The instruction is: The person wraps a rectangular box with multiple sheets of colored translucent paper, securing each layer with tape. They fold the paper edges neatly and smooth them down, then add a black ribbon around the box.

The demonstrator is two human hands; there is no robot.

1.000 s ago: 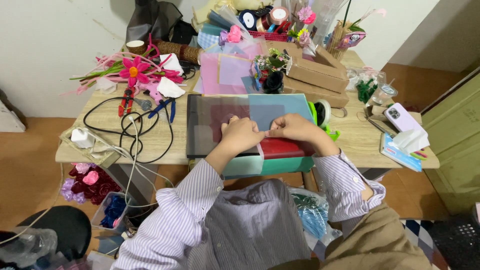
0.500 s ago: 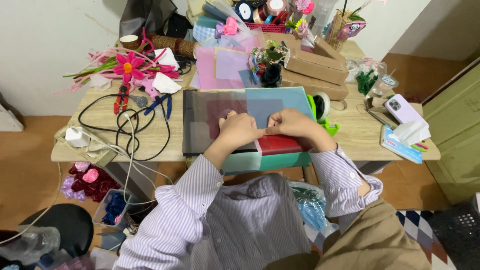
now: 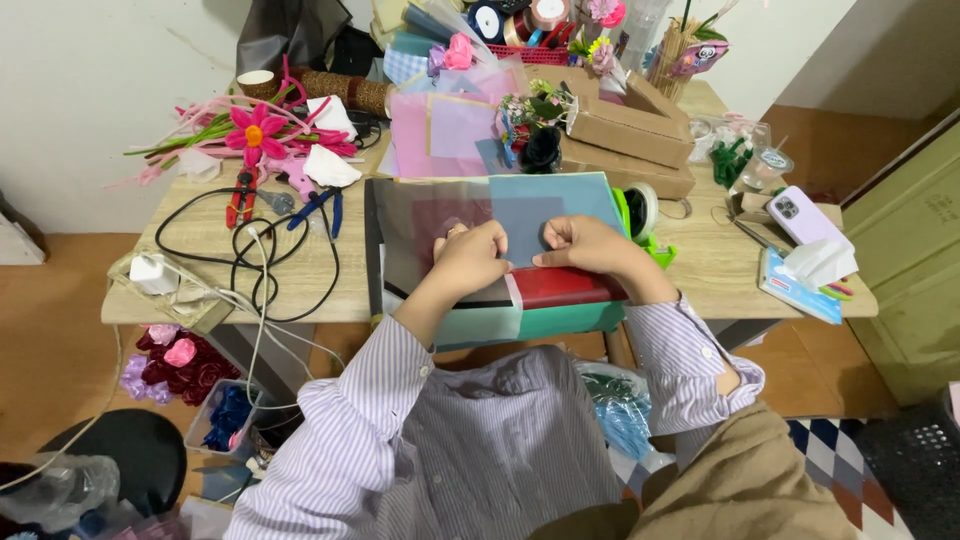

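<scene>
Left hand [image 3: 470,258] curls its fingers down onto the stack of translucent coloured sheets [image 3: 560,205] on the table edge, pinching the paper under its fingertips, and just beside it the right hand [image 3: 585,245] clamps the same sheets, roll of tape [image 3: 640,208] just beyond its knuckles.

Two hands [image 3: 475,255], one phone [image 3: 797,214], two cardboard boxes [image 3: 625,135].

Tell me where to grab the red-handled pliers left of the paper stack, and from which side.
Grip the red-handled pliers by the two handles, coming from above at the table's near edge. They lie flat on the wooden table, handles toward the person, nose pointing away. Black cable loops close beside them, so a straight-down pinch probably avoids snagging it.
</scene>
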